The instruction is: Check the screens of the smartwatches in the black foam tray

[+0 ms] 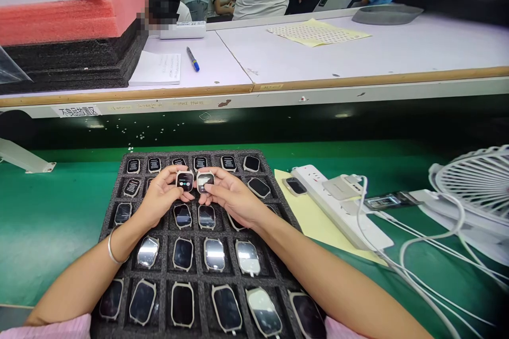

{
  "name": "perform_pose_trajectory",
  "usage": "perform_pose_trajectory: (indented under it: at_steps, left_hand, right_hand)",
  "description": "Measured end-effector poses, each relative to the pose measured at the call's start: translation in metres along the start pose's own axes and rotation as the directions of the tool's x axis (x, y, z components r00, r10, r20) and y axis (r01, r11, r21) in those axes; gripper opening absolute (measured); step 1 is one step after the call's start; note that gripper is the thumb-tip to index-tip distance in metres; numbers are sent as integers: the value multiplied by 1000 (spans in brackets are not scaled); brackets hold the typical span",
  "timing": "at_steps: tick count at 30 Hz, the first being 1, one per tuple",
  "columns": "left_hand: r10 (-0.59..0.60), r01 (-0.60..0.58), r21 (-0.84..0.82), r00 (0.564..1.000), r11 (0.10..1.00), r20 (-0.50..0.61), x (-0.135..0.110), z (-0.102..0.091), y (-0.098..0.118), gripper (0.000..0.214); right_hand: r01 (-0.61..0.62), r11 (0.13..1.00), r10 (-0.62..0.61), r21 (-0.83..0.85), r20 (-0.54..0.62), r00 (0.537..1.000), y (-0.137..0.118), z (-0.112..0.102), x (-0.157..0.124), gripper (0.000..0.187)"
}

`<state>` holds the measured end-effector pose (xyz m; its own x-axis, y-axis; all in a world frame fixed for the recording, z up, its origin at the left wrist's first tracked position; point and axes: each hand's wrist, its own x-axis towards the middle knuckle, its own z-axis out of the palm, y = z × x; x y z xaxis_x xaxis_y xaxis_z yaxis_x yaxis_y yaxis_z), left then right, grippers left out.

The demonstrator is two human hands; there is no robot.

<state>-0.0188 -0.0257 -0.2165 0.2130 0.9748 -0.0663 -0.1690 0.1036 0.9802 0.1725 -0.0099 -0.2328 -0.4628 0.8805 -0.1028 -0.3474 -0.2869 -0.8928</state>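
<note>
A black foam tray (167, 267) lies on the green mat and holds several smartwatch bodies in its pockets. Above its far rows my left hand (161, 196) pinches a watch body (185, 181) whose lit dark screen faces me. My right hand (230, 196) holds a second watch body (205, 180) with a pale lit screen right beside the first. The two watches nearly touch. A silver bangle (112, 248) circles my left wrist.
To the right of the tray lie a yellow sheet (318, 222), a white power strip (338, 206) with a charger and white cables, one loose watch (295, 186), and a white fan (475, 180). A raised shelf behind carries foam stacks, papers and a pen (193, 58). People stand beyond.
</note>
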Motion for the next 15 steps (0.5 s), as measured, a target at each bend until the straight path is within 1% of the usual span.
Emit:
perform_pose_trajectory:
  at_steps: [6, 15]
  left_hand:
    - [-19, 19, -23, 1000, 1000, -11, 1, 0, 0, 49]
    - [-27, 26, -20, 1000, 999, -6, 2, -1, -2, 50]
  right_hand:
    - [-1, 1000, 1, 1, 13, 1000, -2, 0, -1, 45]
    - [1, 1000, -2, 4, 25, 1000, -2, 0, -1, 46]
